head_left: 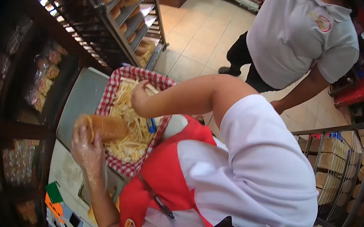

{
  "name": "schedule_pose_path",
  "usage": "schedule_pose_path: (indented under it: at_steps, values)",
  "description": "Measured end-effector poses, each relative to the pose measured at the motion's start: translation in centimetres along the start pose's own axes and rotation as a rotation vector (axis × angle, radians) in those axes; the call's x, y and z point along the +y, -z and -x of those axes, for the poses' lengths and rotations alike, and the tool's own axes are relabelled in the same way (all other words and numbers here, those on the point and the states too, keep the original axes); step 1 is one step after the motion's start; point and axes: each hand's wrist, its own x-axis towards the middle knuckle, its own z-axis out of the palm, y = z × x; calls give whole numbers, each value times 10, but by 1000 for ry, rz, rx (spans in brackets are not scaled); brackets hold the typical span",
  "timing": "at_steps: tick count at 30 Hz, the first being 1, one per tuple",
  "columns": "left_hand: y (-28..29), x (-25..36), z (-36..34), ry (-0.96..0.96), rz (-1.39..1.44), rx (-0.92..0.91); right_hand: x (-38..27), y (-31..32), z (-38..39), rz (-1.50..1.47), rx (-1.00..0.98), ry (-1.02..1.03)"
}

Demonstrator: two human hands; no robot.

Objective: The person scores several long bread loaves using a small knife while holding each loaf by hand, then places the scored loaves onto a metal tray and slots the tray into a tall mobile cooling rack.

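Observation:
In a clear plastic glove, my left hand point(86, 145) is closed around one end of a brown, ridged loaf of bread point(113, 129), which looks sliced. The loaf is held level over the left part of a basket lined with red-and-white checked cloth point(126, 167). Pale strips point(135, 147), perhaps bread crust cuttings, fill that basket. My right hand point(141, 97) reaches down to the strips at the far end, by the cloth rim. Most of its fingers are hidden behind the hand. A blue object point(151, 125) lies at the basket's right side.
The basket stands on a pale counter point(66, 163) with a grey tray point(82, 102). Beyond it is a bread rack point(126, 15). A co-worker in a white shirt point(293, 41) stands at the far right. Packed shelves point(45, 75) line the left; a wire rack point(333, 166) stands right.

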Motion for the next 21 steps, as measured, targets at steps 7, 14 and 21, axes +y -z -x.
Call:
schedule_pose_path:
  at_steps: [7,14,21]
  values:
    - [0,16,6,74,-99,17,29,79,22,158,374,-115]
    - [5,25,2,-1,-8,113,39,145,58,371,497,-155]
    - [0,17,12,-4,49,199,45,188,104,120,611,7]
